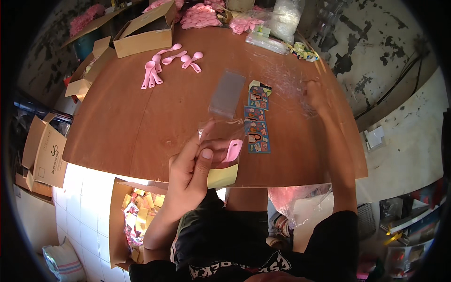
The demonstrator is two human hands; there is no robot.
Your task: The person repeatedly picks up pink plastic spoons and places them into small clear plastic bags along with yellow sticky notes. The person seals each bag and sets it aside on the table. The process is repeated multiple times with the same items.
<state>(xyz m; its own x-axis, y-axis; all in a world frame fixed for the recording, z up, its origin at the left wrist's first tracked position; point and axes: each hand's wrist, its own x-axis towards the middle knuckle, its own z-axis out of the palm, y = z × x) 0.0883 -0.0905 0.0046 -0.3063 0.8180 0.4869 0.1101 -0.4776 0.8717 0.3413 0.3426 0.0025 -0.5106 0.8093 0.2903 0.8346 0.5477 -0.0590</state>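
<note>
My left hand (pixel 192 171) is closed around a clear plastic bag (pixel 223 129), held above the table's near edge. Inside the bag lie a pink measuring spoon (pixel 233 150), its handle end up, and a pale yellow card (pixel 223 175). The spoon's bowl end is hidden behind my fingers. Out to the right, my right hand (pixel 318 97) has its fingers drawn together beside a scatter of thin clear plastic strips (pixel 286 77). Whatever its fingertips may hold is too small to make out.
A stack of flat clear bags (pixel 227 93) lies beyond my left hand, beside a row of printed blue cards (pixel 258 136). Loose pink spoons (pixel 151 75) sit farther left on the brown table (pixel 117 127). Cardboard boxes (pixel 143 40) and heaped pink spoons (pixel 199 16) line the far side.
</note>
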